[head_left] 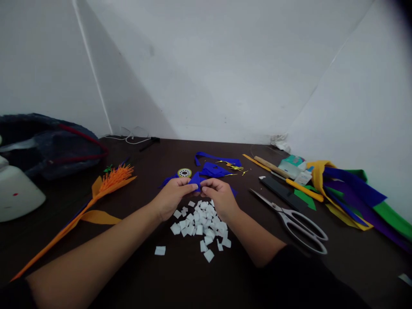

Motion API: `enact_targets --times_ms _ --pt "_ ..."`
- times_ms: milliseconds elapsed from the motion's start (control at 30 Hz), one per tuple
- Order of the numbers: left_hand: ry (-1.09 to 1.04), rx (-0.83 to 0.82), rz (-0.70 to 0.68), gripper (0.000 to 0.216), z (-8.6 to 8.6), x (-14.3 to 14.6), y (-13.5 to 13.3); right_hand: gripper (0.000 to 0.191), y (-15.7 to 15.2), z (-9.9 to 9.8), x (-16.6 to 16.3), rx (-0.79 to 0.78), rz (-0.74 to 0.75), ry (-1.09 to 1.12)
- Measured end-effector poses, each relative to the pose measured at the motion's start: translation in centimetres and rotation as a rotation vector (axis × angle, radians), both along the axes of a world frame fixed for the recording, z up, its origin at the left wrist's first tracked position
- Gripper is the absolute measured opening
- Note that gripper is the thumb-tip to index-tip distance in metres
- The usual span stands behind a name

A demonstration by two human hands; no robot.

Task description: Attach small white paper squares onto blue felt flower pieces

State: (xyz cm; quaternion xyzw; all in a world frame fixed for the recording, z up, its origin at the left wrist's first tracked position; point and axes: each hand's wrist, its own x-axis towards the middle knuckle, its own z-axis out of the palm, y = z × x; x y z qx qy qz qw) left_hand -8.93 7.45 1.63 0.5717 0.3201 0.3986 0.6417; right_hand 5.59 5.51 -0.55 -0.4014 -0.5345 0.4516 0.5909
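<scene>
My left hand [172, 196] and my right hand [219, 198] meet at the middle of the dark table [135, 266], and both pinch a small blue felt piece [195, 179] between fingertips. Just below the hands lies a heap of several small white paper squares [201, 224], with one stray square [160, 250] to the left. Behind the hands are more blue felt scraps [214, 168] and a small roll of tape [184, 173].
Large scissors [294, 219] lie right of the hands, beside a black strip [283, 193] and a yellow-handled tool [301, 188]. Coloured felt sheets [354, 195] pile at the right. An orange paper flower [106, 184] lies left, near a dark bag [48, 143] and a white object [16, 193].
</scene>
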Motion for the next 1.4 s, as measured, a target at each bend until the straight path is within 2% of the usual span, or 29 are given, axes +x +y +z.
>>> enact_targets --times_ms 233,433,533,667,833,967,1167,1300,1400 --pt "-0.068 -0.061 -0.002 0.014 0.5 0.0 -0.2 0.012 0.1 -0.4 0.1 -0.019 0.064 0.121" --pt "-0.077 -0.045 -0.003 0.012 0.0 0.2 -0.3 0.01 -0.1 -0.1 0.3 0.129 -0.022 -0.033" --pt "-0.042 -0.016 0.001 0.012 -0.2 0.2 -0.2 0.008 -0.2 0.2 0.2 0.151 -0.054 -0.083" --pt "0.001 0.056 0.019 0.015 -0.4 -0.1 0.0 0.008 -0.4 0.3 0.1 0.098 -0.033 -0.117" --pt "0.056 0.15 0.017 0.012 -0.3 -0.2 -0.1 0.007 -0.5 0.3 -0.1 0.042 0.013 -0.044" --pt "0.037 0.129 0.006 0.012 -0.5 -0.1 -0.1 0.008 -0.5 0.3 -0.3 0.01 0.02 -0.011" --pt "0.053 0.144 0.069 0.016 -0.6 0.1 -0.1 0.01 -0.6 0.5 -0.7 -0.012 -0.017 0.064" --pt "0.011 0.123 0.046 0.017 -0.4 0.2 -0.2 0.011 -0.5 0.4 -0.8 -0.049 0.027 0.177" --pt "-0.005 0.107 0.046 0.015 -0.2 0.3 -0.3 0.015 -0.5 0.3 -0.6 -0.04 0.051 0.182"
